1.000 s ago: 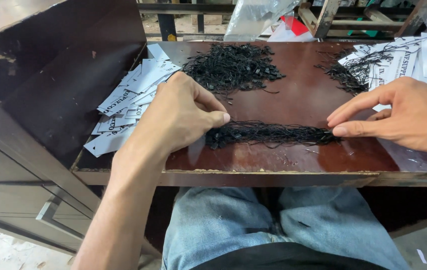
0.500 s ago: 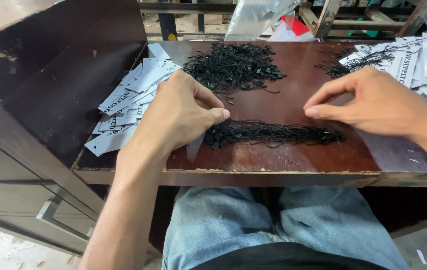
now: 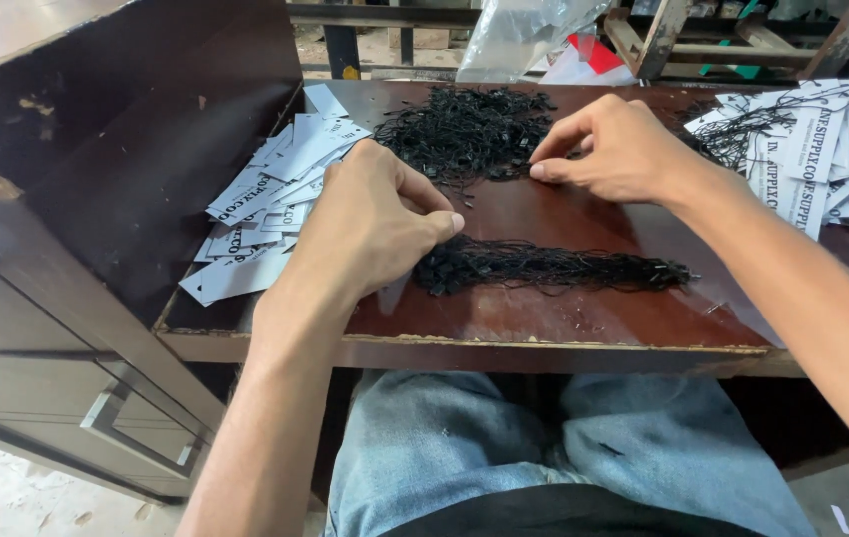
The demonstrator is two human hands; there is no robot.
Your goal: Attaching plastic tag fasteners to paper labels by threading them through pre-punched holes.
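The left hand [image 3: 370,224] rests curled on the dark wooden table [image 3: 564,328], its grip pressed together, thumb against forefinger, at the left end of a straightened bundle of black strings [image 3: 554,268] that lies across the table's near part; whether the fingertips actually pinch the strings cannot be told. The right hand [image 3: 618,149] reaches farther back, thumb and forefinger closed at the right edge of a loose, tangled heap of black strings [image 3: 464,129]. Left of the left hand, white paper tags [image 3: 265,214] lie scattered against a dark board [image 3: 136,149]. More white tags with strings attached [image 3: 812,149] are piled at the table's right side. Below the table edge are the person's blue jeans [image 3: 464,447].
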